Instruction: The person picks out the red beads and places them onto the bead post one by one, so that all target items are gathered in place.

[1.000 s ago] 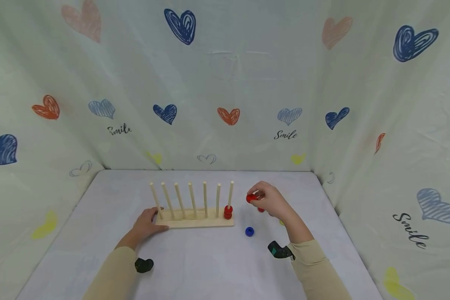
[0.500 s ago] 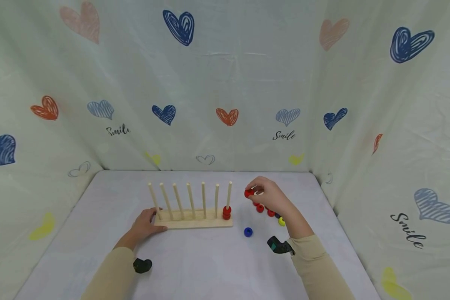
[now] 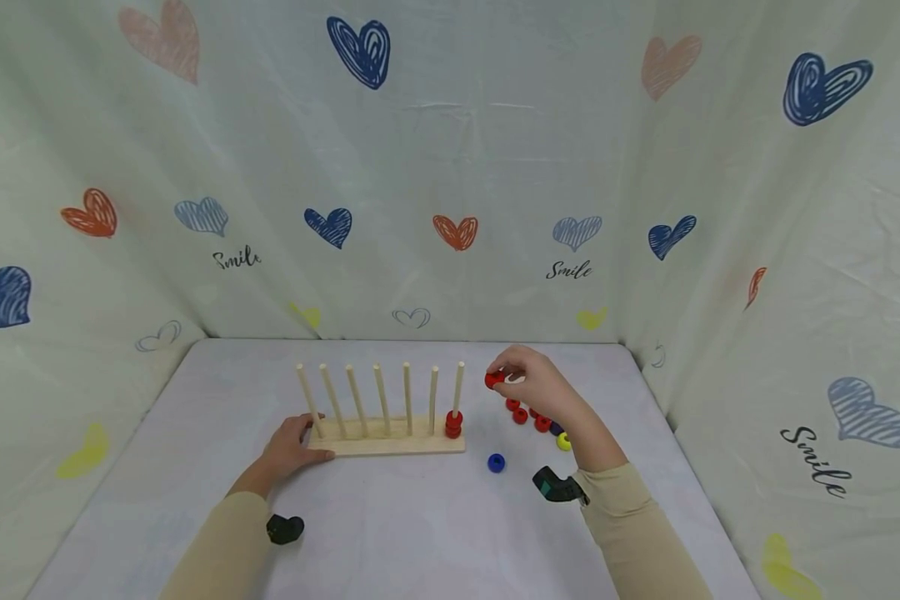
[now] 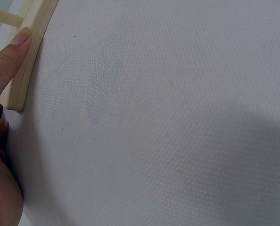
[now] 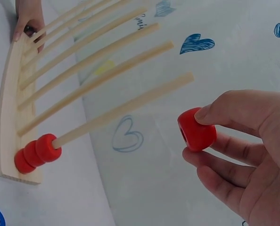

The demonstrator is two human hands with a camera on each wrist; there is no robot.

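Observation:
My right hand [image 3: 536, 387] pinches a red bead [image 5: 197, 130] between thumb and fingers, up to the right of the last peg's top. The bead's hole shows in the right wrist view. A wooden peg rack [image 3: 390, 447] with a row of upright pegs stands on the table, and its rightmost peg [image 5: 126, 110] carries a stack of 3 red beads [image 5: 37, 154]. At the rack's left end my left hand [image 3: 288, 447] grips the base, thumb along the front edge and fingers behind. In the left wrist view the thumb [image 4: 12, 56] lies on the wooden base.
A blue bead [image 3: 497, 463] lies on the white table [image 3: 420, 533] right of the rack. Behind it, under the right forearm, are several loose red beads [image 3: 521, 416], a dark blue one [image 3: 556, 428] and a yellow one [image 3: 564, 442]. A heart-printed curtain [image 3: 450, 150] surrounds the table.
My right hand has risen with the red bead and moved slightly left, uncovering more of the loose beads below it. The left hand and the rack have stayed in place.

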